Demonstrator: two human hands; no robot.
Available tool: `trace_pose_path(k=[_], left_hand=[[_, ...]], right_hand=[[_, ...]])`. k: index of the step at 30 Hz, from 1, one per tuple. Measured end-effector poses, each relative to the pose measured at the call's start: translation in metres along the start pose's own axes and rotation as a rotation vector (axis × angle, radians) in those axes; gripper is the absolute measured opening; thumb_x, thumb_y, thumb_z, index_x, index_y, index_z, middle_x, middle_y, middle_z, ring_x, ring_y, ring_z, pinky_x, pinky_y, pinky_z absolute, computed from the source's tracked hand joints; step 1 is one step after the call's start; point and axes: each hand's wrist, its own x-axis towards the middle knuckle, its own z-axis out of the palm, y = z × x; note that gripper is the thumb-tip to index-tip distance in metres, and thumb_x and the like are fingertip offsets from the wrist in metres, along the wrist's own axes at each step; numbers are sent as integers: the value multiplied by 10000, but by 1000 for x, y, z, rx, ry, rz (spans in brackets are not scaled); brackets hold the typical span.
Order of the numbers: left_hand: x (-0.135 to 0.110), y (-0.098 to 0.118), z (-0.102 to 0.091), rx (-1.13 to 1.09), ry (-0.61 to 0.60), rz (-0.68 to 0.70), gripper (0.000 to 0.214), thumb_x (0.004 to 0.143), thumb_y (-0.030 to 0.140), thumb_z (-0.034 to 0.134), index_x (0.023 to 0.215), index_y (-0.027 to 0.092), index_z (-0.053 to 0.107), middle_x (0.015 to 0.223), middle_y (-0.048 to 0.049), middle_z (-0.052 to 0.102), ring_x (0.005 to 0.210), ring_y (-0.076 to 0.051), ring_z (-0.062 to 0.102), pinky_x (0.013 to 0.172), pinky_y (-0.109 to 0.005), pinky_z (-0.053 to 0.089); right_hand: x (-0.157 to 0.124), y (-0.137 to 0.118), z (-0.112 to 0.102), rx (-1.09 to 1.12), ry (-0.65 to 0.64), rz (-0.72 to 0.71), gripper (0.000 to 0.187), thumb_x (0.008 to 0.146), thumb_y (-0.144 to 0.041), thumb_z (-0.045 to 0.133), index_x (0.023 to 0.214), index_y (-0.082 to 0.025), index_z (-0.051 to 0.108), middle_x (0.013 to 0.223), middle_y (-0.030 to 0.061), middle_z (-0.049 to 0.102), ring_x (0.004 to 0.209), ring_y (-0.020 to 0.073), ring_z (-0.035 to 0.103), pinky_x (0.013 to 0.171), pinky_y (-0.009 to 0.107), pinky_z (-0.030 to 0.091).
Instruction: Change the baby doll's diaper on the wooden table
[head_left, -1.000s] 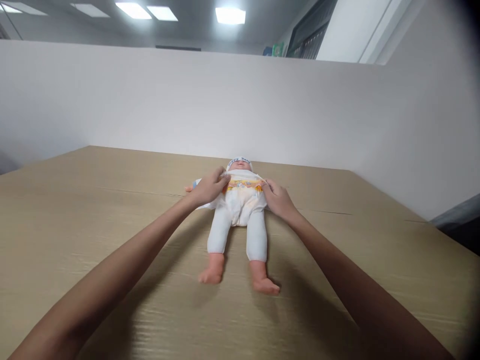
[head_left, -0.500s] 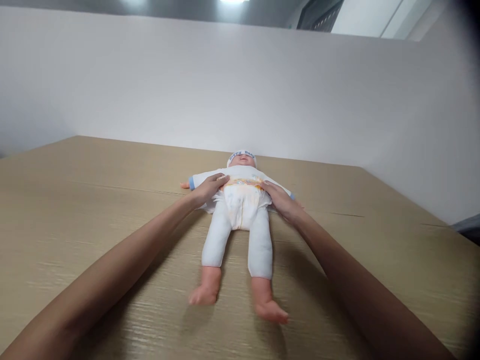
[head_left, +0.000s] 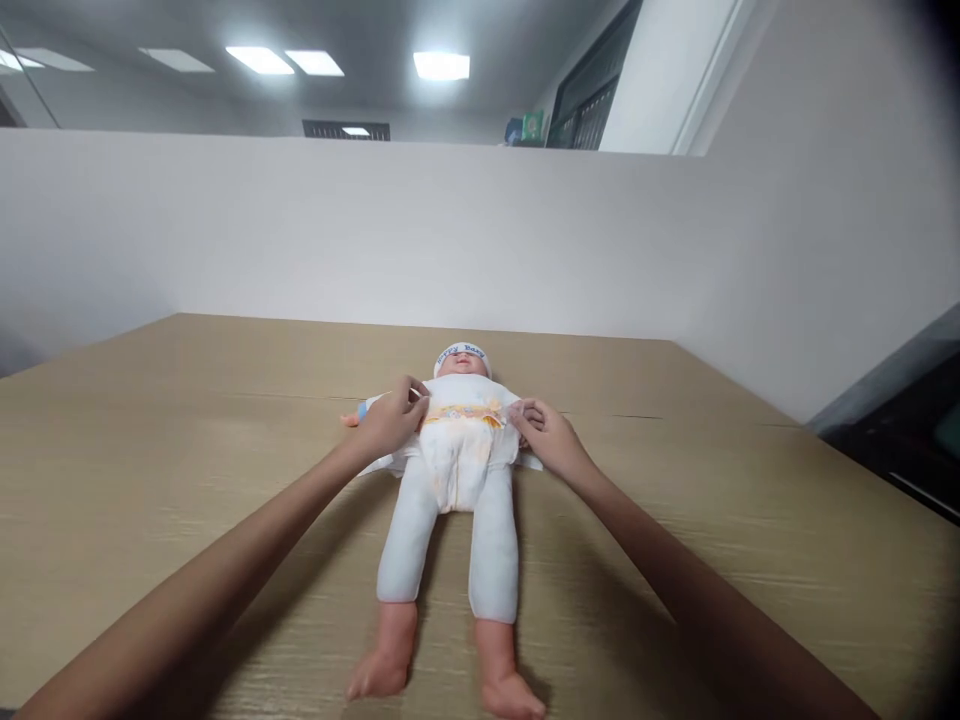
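Note:
A baby doll (head_left: 492,550) lies on its back with its feet toward me, in white clothing and a cap with blue lettering. A white diaper (head_left: 456,465) with an orange patterned waistband covers its hips and belly. At the waistband's left end my left hand (head_left: 391,418) has its fingers bent and closed on the diaper's edge. My right hand (head_left: 549,435) pinches a thin white flap of the diaper at the opposite side. The doll's arm on the right is mostly hidden behind my right hand.
The doll rests on a wide wooden table (head_left: 225,400) with thin seams across it. A pale wall (head_left: 337,230) rises behind the table's far edge. A dark object (head_left: 900,440) stands beyond the right edge.
My view has tilted up. My hands have gone from resting with fingers stretched along the diaper's sides to bent, pinching fingers at the waistband ends. The right side flap is now lifted.

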Motion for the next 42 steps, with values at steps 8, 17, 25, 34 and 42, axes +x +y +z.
trace_pose_path(k=[8,17,25,34,42], left_hand=[[-6,58,27,371,4,578,212,1088,319,483,1184,237,653,1297,-103,707,1258,-319,599,1111,-511,476],[-4,54,65,543,-156,621,502,1015,628,610,1320,244,714,1404,-83,702,1338,-377,532,1212,-620,373],[-7,57,63,562,-162,593,595,953,665,686,1356,228,708,1438,-93,684,1376,-400,508,1222,-628,365],[-6,57,61,552,-169,584,607,957,661,685,1367,213,691,1473,-110,674,1411,-393,501,1238,-626,356],[-7,56,60,489,-159,537,702,932,679,710,1453,221,604,1519,-108,657,1468,-379,474,1268,-612,329]], right_hand=[[-51,23,-21,-453,46,-163,214,987,-456,632,946,-256,695,794,22,723,783,242,660,725,355,459],[-51,37,-17,-556,-33,79,280,984,-525,642,924,-253,618,759,13,678,742,232,640,676,337,394],[-51,41,-21,-481,-91,175,490,884,-748,643,883,-259,610,694,-10,644,670,217,596,630,319,357],[-49,28,-19,-187,-131,145,477,890,-690,614,704,-256,547,620,-34,488,621,183,468,610,316,332],[-32,3,-20,63,-56,72,442,918,-652,614,739,-259,520,644,-53,428,640,172,415,634,313,350]])
